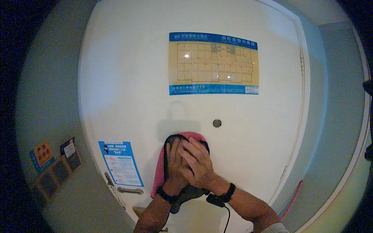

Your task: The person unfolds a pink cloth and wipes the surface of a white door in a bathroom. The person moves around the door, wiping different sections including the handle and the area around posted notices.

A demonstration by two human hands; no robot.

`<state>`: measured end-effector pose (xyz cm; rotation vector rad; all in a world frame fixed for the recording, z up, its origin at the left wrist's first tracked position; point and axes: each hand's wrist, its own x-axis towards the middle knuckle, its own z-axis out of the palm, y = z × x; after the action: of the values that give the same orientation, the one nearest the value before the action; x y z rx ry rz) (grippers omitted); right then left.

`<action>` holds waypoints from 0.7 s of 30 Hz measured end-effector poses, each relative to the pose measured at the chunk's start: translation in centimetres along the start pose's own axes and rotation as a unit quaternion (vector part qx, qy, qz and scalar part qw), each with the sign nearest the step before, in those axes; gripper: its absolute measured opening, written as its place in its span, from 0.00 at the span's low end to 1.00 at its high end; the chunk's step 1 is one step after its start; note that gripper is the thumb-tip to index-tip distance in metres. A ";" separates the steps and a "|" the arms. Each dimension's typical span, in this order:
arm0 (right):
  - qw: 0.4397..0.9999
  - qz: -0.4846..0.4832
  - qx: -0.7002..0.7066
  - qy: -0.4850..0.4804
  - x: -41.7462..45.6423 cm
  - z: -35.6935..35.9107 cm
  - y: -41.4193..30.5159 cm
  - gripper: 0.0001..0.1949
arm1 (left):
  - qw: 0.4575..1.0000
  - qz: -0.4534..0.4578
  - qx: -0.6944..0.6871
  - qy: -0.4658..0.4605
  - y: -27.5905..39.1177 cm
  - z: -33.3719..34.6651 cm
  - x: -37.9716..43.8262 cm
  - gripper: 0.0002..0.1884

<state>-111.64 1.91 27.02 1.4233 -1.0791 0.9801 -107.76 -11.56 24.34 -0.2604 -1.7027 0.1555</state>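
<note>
My left hand (175,166) and my right hand (199,164) press together against a bunched cloth, with the right hand partly over the left. The cloth has a pink part (159,174) and a dark grey part (189,196) that hangs below the wrists. Behind it stands a white door (140,110). A dark band circles each wrist, and a small black device with a cable (215,200) sits at the right wrist. The fingers lie spread on the cloth; whether any of them grips it cannot be told.
Above the hands, a floor-plan sign (214,64) is fixed on the door, over a round peephole (217,123). At lower left are a blue notice (121,163), a door handle (130,191) and a chain (116,193). Wall pockets (59,169) hold cards at far left.
</note>
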 end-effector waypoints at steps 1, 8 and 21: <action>1.000 -0.004 -0.002 0.004 -0.1 0.3 0.1 0.27 | 1.000 0.008 -0.015 0.018 -0.2 0.0 -0.2 0.31; 0.998 -0.011 -0.051 -0.022 -1.2 0.9 0.8 0.29 | 0.987 0.018 -0.128 -0.093 -2.2 -3.3 -3.7 0.27; 0.978 -0.018 -0.169 -0.125 -1.8 1.5 -1.0 0.29 | 0.996 -0.071 -0.008 0.047 -0.1 -6.8 -7.4 0.18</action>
<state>-111.15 0.64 24.87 1.2994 -1.3281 0.5656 -100.06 -13.89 18.28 -0.1543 -1.6226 0.0243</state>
